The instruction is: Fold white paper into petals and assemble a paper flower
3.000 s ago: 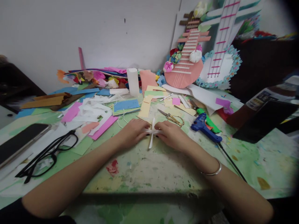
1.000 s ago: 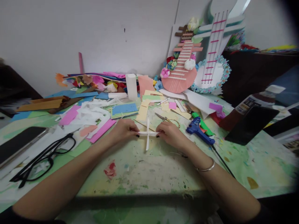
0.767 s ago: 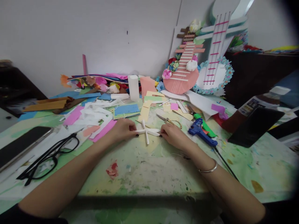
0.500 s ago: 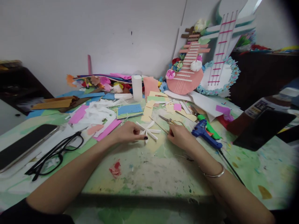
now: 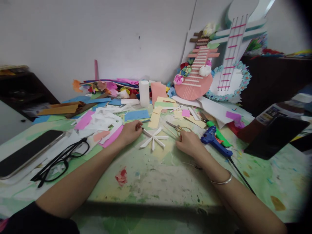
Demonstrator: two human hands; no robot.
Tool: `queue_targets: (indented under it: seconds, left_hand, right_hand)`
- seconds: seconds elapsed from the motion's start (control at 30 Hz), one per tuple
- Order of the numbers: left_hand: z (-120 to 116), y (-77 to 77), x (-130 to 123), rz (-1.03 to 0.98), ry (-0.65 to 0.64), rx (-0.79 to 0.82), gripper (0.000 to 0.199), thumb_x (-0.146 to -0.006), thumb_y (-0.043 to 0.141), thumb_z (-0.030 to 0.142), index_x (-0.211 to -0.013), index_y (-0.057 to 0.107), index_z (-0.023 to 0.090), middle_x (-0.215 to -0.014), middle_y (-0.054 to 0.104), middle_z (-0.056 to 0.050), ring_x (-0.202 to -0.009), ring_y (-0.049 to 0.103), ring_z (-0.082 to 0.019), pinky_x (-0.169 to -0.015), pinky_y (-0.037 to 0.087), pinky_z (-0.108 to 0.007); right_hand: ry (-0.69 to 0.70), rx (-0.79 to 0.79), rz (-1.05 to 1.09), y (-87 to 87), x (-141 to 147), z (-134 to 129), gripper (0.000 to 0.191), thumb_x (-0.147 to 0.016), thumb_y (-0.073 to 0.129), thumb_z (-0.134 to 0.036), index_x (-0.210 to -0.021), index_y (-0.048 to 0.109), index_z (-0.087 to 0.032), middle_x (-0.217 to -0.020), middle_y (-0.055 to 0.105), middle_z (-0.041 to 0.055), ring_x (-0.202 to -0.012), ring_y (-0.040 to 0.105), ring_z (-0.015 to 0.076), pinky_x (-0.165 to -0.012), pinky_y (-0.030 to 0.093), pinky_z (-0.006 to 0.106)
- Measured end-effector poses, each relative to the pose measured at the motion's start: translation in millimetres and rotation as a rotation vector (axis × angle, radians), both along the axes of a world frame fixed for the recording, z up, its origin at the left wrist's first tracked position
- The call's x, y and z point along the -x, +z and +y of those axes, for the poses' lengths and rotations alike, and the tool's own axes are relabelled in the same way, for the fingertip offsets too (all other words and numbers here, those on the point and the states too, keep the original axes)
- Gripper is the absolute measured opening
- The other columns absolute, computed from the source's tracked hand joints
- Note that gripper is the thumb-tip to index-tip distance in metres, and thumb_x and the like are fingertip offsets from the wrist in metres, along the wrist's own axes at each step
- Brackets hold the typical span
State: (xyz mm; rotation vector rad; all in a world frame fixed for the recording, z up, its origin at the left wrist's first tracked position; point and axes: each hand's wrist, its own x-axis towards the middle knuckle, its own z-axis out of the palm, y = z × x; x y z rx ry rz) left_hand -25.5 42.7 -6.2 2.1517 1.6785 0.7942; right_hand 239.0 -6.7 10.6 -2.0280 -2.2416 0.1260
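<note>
A white star of narrow folded paper strips lies flat on the table. Just at its upper-left strip is my left hand, its fingers curled together and the thumb by the strip's end; whether they pinch it is hidden. To the right of the star, my right hand is closed around a thin pale stick that points up and left. Gold-handled scissors lie just beyond that hand. A blue hot glue gun rests to its right, its cord trailing toward me.
Black glasses and a phone lie at left. Paper scraps, blue cards and a white cylinder stand or lie farther back. Paper instruments lean on the wall. A dark tablet-like panel and a bottle are at right.
My left hand has drawn back from the star's lower-left side to its upper-left strip, uncovering the lower strips. My right hand stays near the same place with the stick.
</note>
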Motion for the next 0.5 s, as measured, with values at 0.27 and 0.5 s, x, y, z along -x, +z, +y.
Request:
queue_targets:
  seconds: [0.27, 0.5]
  left_hand:
    - [0.1, -6.9, -8.6, -0.413, -0.114, 0.202, 0.037, -0.066, 0.07, 0.033, -0.096, 0.061, 0.013, -0.082, 0.068, -0.006, -0.073, 0.065, -0.019, -0.07, 0.051, -0.033]
    - [-16.4, -2.7, -27.0, -0.499, -0.303, 0.275, 0.042, -0.066, 0.07, 0.022, -0.106, 0.059, 0.016, -0.097, 0.07, -0.007, -0.086, 0.065, -0.019, -0.073, 0.05, -0.029]
  right_hand:
    - [0.113, -0.067, 0.175, 0.4, 3.6, 5.8, 0.025, -0.089, 0.041, -0.012, -0.081, 0.064, -0.015, -0.081, 0.069, 0.0077, -0.075, 0.061, 0.0165, -0.064, 0.033, 0.025]
    - [0.351, -0.039, 0.487, -7.1, 11.8, -0.2, 0.011, -0.079, 0.062, -0.022, -0.079, 0.071, -0.015, -0.072, 0.062, 0.0019, -0.063, 0.052, 0.0117, -0.06, 0.033, 0.022]
